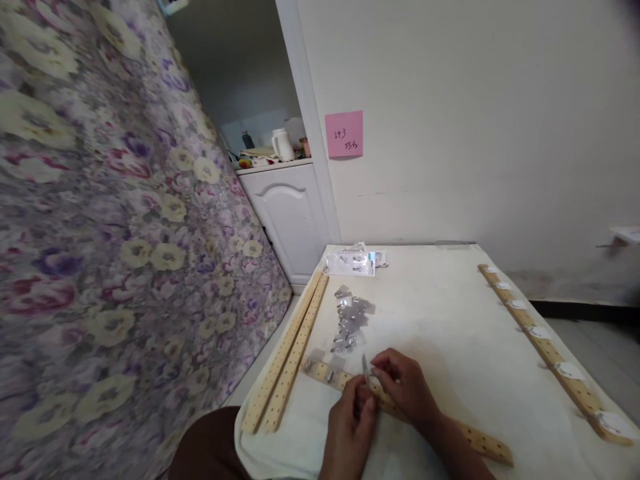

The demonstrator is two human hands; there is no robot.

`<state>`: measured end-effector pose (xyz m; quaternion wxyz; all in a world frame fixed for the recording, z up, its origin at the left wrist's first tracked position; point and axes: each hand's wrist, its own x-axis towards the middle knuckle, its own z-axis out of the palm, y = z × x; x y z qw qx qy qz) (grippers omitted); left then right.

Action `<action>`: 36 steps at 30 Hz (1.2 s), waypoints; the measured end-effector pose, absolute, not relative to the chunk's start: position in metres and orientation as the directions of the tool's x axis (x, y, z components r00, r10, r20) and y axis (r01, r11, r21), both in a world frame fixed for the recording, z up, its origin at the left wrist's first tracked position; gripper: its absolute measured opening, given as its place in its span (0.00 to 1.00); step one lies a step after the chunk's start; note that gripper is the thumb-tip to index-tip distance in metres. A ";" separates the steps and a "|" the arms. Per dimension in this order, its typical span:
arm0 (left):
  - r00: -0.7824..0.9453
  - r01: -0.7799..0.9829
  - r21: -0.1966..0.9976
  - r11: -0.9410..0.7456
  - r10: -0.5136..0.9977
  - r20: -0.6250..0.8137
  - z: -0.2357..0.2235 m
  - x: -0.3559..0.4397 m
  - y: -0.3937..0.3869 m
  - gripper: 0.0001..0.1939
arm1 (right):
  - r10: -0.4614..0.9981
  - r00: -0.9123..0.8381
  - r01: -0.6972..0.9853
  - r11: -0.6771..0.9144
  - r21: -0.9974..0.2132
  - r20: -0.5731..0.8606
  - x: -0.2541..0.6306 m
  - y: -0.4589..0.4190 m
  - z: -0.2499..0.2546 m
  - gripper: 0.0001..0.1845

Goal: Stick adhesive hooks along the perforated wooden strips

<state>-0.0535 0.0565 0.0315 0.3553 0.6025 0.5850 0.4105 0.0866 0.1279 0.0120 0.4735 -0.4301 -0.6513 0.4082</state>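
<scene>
A pale wooden strip with rows of holes (485, 443) lies slantwise on the table beneath both hands. My left hand (353, 417) is closed, its fingertips pinched at a small silvery metal piece (365, 365) just above the strip. From the other side, my right hand (407, 387) pinches the same piece between thumb and finger. Its exact kind is too small to tell, and the fingers hide its lower part. Two similar metal pieces (329, 376) sit on the strip's left end. A loose pile of shiny metal pieces (350, 320) lies beyond the hands.
Two more holed wooden strips (290, 360) lie side by side along the table's left edge. Along the right edge, another strip (545, 347) carries several white round pieces. Clear packaging with printed cards (350, 262) rests at the back left. A floral curtain (150, 233) hangs at left.
</scene>
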 end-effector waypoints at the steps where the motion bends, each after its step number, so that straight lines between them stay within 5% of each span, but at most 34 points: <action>1: -0.038 0.382 0.923 -0.039 0.998 0.058 0.033 -0.050 0.061 0.15 | 0.938 -0.197 0.180 0.319 -0.930 0.284 0.085 0.127 0.011 0.05; 7: -0.135 0.020 0.994 0.103 0.986 -0.100 0.018 -0.039 0.072 0.17 | 0.898 -0.266 0.181 0.403 -0.897 0.350 0.083 0.120 0.007 0.03; 18: -0.097 -0.435 0.884 0.170 0.968 -0.233 0.030 -0.037 0.050 0.16 | 0.808 -0.332 0.129 0.550 -0.825 0.486 0.090 0.109 0.014 0.05; 25: -0.127 -0.309 0.942 0.129 0.976 -0.175 0.019 -0.044 0.049 0.19 | 0.794 -0.415 0.088 0.521 -0.849 0.444 0.088 0.098 0.014 0.07; 31: -0.027 -0.145 0.962 0.232 0.971 -0.239 0.014 -0.051 0.047 0.22 | 0.936 -0.230 0.140 0.302 -0.943 0.266 0.092 0.112 0.015 0.10; 36: 0.040 -0.045 0.972 0.233 0.972 -0.231 0.007 -0.056 0.048 0.22 | 0.905 -0.419 0.031 0.099 -0.995 0.077 0.085 0.125 0.010 0.09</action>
